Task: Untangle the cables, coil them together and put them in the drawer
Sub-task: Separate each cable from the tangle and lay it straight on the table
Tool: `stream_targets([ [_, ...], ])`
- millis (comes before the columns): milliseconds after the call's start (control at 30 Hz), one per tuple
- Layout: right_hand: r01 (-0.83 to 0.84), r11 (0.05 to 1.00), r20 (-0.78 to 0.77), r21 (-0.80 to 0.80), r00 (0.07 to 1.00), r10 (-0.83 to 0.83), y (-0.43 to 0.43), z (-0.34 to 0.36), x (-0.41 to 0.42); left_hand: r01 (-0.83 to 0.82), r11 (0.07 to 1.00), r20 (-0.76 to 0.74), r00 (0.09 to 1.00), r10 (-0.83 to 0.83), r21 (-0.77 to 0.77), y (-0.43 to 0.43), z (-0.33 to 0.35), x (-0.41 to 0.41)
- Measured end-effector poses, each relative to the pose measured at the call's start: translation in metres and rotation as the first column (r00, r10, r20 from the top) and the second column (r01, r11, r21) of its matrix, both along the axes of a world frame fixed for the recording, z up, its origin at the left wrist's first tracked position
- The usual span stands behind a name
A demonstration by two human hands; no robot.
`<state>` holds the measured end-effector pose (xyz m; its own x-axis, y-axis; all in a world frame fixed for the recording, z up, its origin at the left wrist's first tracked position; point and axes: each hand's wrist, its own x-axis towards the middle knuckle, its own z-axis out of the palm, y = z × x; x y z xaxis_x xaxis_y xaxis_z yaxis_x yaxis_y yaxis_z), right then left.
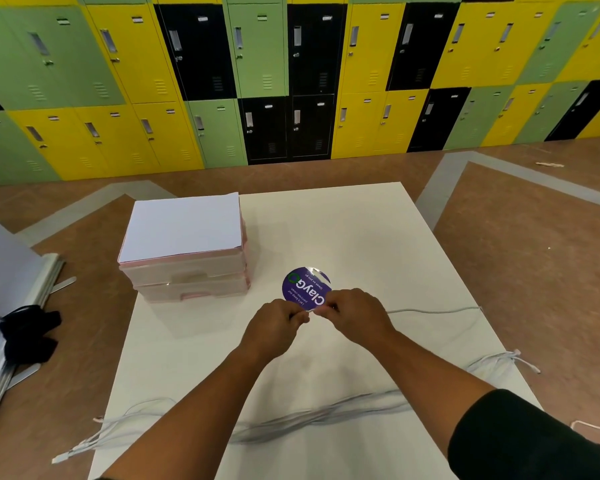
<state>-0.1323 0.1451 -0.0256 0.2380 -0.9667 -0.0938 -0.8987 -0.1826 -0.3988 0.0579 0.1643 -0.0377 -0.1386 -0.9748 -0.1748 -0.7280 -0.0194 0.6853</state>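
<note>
Two hands: left hand point(274, 323) and right hand point(355, 311) are meeting, fingertips pinching the white cable point(430, 310) at its end.
Cable bundle point(326, 414): lying across the near worktop point(361, 237), ends overhanging both side edges.
Drawer unit point(187, 275): sitting far-left, shut.
Purple sticker point(303, 287): lying just beyond the hands.

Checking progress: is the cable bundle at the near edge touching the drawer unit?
Apart. Head view shows bare table between the cable bundle and the drawer unit.

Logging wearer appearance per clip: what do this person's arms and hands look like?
Left hand and right hand are bare, with no gloves, rings or watch showing. A black sleeve covers the right upper arm; the left arm shows no sleeve in frame.
</note>
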Motion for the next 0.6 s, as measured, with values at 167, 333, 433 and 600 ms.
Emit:
stream_targets([
  [167, 0.002, 0.997, 0.108, 0.071, 0.994, -0.01, 0.005, -0.006, 0.008, 0.018, 1.0, -0.005, 1.0, -0.018, -0.006, -0.001, 0.001, -0.007],
  [333, -0.107, 0.988, 0.17, 0.116, 0.982, 0.086, 0.004, -0.008, 0.005, 0.019, 0.997, 0.016, 1.0, -0.018, -0.071, -0.001, 0.001, -0.006],
  [433, -0.156, 0.984, 0.049, 0.089, 0.987, 0.152, 0.003, -0.005, 0.001, 0.016, 0.997, 0.041, 0.999, -0.013, -0.077, 0.0, 0.0, -0.003],
  [600, -0.095, 0.995, -0.148, -0.02, 0.985, 0.091, -0.001, 0.001, -0.005, 0.038, 0.994, 0.067, 0.997, -0.031, -0.105, 0.0, 0.002, 0.004],
])
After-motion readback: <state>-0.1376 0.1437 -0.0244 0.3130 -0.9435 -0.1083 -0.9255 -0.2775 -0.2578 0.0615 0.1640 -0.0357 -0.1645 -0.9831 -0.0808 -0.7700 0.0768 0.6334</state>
